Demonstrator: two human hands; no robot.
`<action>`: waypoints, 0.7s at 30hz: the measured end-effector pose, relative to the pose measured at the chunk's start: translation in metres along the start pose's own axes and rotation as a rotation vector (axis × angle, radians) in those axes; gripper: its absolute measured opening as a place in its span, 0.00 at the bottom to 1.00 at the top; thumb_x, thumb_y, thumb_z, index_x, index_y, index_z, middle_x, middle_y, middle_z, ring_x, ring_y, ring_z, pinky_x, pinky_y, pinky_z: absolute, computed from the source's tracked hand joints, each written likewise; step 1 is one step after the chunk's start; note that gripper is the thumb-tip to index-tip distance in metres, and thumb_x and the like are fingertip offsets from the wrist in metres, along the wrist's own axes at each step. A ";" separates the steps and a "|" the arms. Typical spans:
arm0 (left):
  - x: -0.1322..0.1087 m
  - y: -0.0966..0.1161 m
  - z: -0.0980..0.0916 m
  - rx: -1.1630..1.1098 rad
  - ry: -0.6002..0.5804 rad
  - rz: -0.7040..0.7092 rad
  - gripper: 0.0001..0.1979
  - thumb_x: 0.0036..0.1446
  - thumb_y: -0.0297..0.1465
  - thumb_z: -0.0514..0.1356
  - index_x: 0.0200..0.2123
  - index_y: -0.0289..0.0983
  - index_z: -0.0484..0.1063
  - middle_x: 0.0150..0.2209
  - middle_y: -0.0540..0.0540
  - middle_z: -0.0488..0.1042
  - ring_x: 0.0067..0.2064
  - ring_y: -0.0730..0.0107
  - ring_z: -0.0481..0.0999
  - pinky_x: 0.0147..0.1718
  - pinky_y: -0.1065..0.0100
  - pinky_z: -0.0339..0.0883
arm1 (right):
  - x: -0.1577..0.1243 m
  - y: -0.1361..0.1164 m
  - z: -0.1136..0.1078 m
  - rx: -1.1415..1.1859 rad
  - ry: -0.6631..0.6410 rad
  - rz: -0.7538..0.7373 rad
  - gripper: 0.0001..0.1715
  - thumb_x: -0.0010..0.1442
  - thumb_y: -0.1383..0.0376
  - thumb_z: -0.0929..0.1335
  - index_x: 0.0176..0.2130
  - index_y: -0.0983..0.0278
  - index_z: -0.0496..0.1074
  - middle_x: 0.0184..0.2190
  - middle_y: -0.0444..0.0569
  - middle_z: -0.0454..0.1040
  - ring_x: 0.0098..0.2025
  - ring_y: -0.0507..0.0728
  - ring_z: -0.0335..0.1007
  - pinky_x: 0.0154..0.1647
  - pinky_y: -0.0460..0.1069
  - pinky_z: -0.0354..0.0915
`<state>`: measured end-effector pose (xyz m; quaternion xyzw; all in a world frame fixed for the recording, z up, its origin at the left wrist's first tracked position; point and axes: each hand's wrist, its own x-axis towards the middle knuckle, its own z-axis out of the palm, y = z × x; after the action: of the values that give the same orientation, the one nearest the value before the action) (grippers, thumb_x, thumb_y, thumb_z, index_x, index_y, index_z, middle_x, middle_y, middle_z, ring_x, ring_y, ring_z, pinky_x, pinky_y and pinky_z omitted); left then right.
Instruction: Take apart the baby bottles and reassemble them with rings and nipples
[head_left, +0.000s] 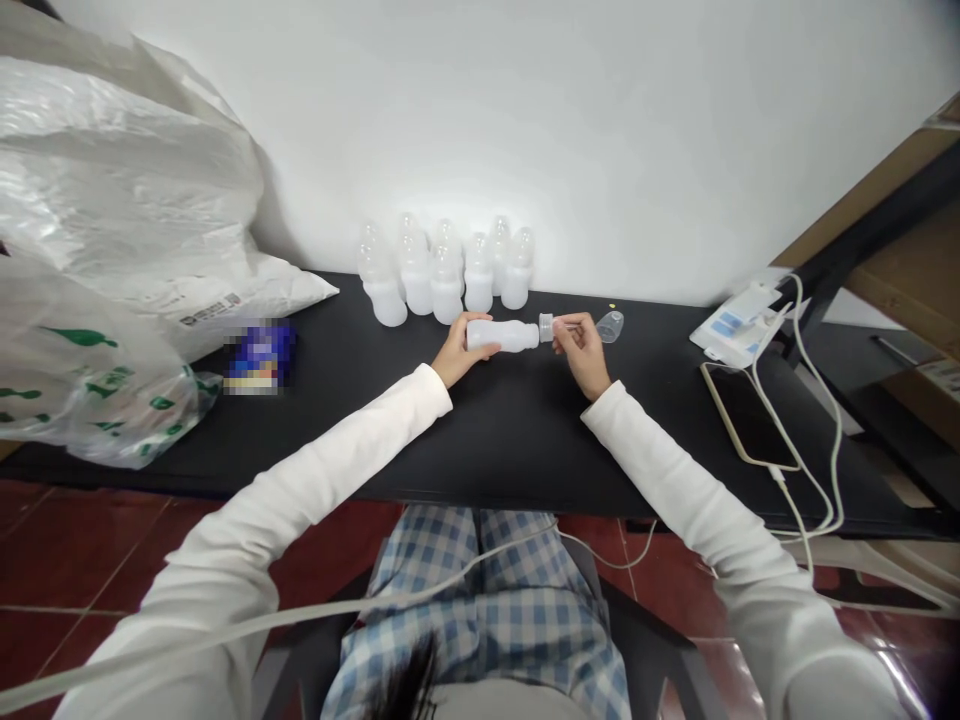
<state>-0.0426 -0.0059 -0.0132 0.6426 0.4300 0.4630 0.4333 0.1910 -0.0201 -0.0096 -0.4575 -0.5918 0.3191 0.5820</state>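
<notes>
My left hand (461, 350) is closed around a white baby bottle (504, 335), held on its side above the black table with its neck to the right. At the bottle's mouth is a clear screw ring (547, 327), pinched by the fingers of my right hand (580, 350). Whether the ring touches the neck I cannot tell. A clear dome cap (611, 326) lies just right of that hand. Behind the bottle, several capped baby bottles (447, 280) stand upright in a cluster by the wall.
Large white plastic bags (127, 200) bulge over the table's left side, beside a blue packet (261, 358). On the right lie a phone (750, 415) with a white cable (836, 430) and a white-and-blue package (739, 322). A cable crosses my lap.
</notes>
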 end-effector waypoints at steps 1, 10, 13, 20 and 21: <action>0.001 0.002 0.000 -0.090 -0.024 -0.053 0.25 0.49 0.34 0.68 0.50 0.41 0.64 0.46 0.46 0.72 0.40 0.69 0.77 0.39 0.66 0.75 | -0.001 -0.001 0.001 0.009 -0.040 0.013 0.29 0.55 0.38 0.71 0.40 0.57 0.67 0.28 0.42 0.69 0.29 0.53 0.67 0.31 0.50 0.66; 0.007 0.014 -0.001 -0.330 -0.016 -0.277 0.17 0.57 0.36 0.65 0.46 0.38 0.62 0.28 0.54 0.72 0.24 0.79 0.73 0.25 0.74 0.70 | -0.001 -0.010 0.000 0.000 -0.157 -0.053 0.28 0.52 0.42 0.75 0.43 0.58 0.72 0.43 0.48 0.76 0.41 0.55 0.73 0.39 0.51 0.69; 0.009 0.010 -0.002 -0.259 -0.005 -0.286 0.18 0.60 0.45 0.64 0.39 0.38 0.63 0.22 0.55 0.68 0.20 0.78 0.70 0.20 0.75 0.64 | -0.002 -0.011 -0.003 -0.088 -0.184 -0.151 0.23 0.55 0.47 0.75 0.42 0.57 0.73 0.44 0.49 0.76 0.45 0.58 0.74 0.42 0.53 0.70; 0.012 0.001 -0.005 -0.124 -0.071 -0.222 0.25 0.55 0.55 0.63 0.34 0.40 0.63 0.17 0.55 0.68 0.17 0.75 0.68 0.17 0.72 0.60 | -0.003 -0.012 -0.008 -0.378 -0.182 -0.455 0.04 0.63 0.61 0.69 0.35 0.57 0.71 0.42 0.50 0.77 0.47 0.61 0.72 0.50 0.60 0.68; 0.011 0.001 -0.006 -0.111 -0.082 -0.222 0.25 0.55 0.55 0.63 0.33 0.40 0.64 0.17 0.54 0.68 0.17 0.75 0.68 0.16 0.72 0.59 | -0.003 -0.013 -0.008 -0.413 -0.183 -0.485 0.04 0.64 0.63 0.68 0.35 0.57 0.71 0.42 0.50 0.77 0.46 0.61 0.72 0.50 0.60 0.67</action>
<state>-0.0455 0.0056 -0.0085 0.5844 0.4540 0.4088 0.5341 0.1967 -0.0288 0.0018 -0.3812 -0.7854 0.0843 0.4803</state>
